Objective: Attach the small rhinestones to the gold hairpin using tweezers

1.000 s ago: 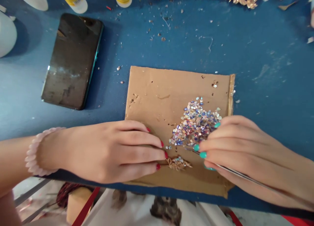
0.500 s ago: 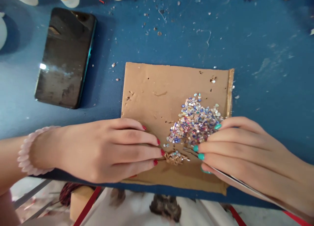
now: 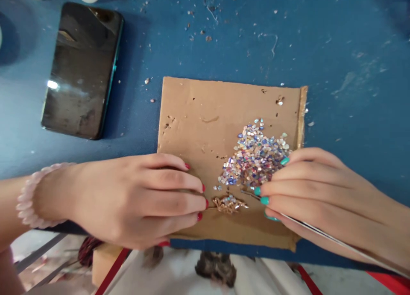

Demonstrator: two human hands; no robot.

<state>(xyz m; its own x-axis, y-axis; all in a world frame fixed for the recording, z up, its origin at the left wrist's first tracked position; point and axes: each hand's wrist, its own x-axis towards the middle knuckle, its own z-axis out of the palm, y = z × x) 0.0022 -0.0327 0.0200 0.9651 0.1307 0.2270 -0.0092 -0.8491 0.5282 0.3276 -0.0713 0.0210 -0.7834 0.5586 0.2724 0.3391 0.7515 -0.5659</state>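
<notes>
Left hand (image 3: 128,201): lying flat on the cardboard (image 3: 198,115), fingers close together, fingertips holding the stem end of the gold ornament (image 3: 228,204). Right hand (image 3: 314,192): fingers closed around the tweezers (image 3: 323,235), whose tips sit at the lower edge of the pile of shiny chips (image 3: 256,158), just right of the ornament. Whether a chip is between the tips cannot be told.

Change over the last second: slight. The ornament remains at the cardboard's near edge, both grips are unchanged, and the tips have stayed by the pile. Judgement: the work has not advanced.

Also on the blue table (image 3: 336,51): a phone (image 3: 81,70), well to the left.
</notes>
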